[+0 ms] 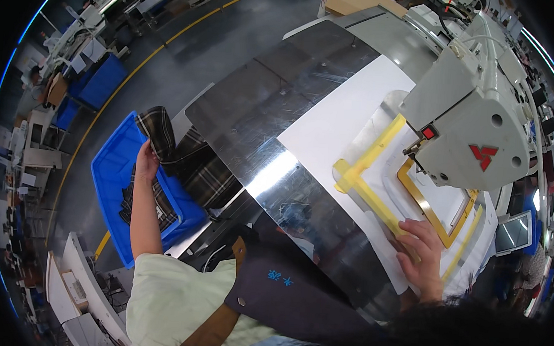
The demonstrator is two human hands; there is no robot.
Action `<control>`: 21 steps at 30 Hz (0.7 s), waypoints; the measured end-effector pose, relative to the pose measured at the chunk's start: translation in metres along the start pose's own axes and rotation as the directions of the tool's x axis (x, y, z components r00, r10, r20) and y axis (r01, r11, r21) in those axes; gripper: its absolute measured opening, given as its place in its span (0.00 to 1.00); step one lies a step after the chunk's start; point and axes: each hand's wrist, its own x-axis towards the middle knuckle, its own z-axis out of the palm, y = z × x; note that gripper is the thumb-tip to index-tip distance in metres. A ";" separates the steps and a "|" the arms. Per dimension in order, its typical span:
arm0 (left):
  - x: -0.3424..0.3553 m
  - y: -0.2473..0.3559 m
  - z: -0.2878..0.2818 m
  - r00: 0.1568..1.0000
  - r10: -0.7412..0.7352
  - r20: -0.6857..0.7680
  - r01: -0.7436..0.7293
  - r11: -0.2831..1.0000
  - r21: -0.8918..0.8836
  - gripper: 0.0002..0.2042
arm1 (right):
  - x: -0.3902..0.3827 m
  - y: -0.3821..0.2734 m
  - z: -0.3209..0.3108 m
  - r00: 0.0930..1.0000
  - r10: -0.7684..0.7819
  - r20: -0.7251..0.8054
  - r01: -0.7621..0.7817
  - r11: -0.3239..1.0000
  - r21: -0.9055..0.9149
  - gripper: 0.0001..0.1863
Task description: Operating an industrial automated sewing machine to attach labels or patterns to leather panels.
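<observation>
"At the left of the view, what is the left hand (146, 162) doing with its fingers?"

"It's pinching the dark plaid cloth (158, 132), which is hanging near the upper right rim of the blue bin (115, 168). More checked fabric (167, 213) is lying inside."

"And toward the lower right?"

"The right hand (423, 254) is holding its fingers slightly apart at the yellow tape (375, 204); I can't tell whether they're pressing."

"What's sitting farther out?"

"A gold frame (423, 204) is lying beside that hand, below the grey machine (456, 151) at upper right, and a white sheet (333, 123) is covering part of the metal table (249, 102) in the middle."
</observation>
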 end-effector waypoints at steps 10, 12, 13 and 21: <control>-0.004 0.086 0.023 0.983 0.179 -0.024 -0.176 0.979 0.100 0.13 | 0.003 -0.020 0.014 0.954 -0.018 0.301 0.039 0.997 -0.063 0.27; -0.008 0.096 0.070 0.956 0.249 0.158 -0.255 0.967 0.019 0.14 | -0.001 -0.023 0.012 0.950 0.004 0.313 0.021 0.997 -0.076 0.27; -0.005 0.110 0.078 0.936 0.264 0.235 -0.268 0.963 -0.016 0.15 | -0.001 -0.024 0.010 0.944 -0.004 0.330 0.031 0.997 -0.075 0.27; -0.102 0.060 0.341 0.717 -0.034 0.697 -0.435 0.759 0.485 0.04 | -0.004 -0.020 0.035 0.923 -0.125 0.364 0.160 0.985 -0.069 0.30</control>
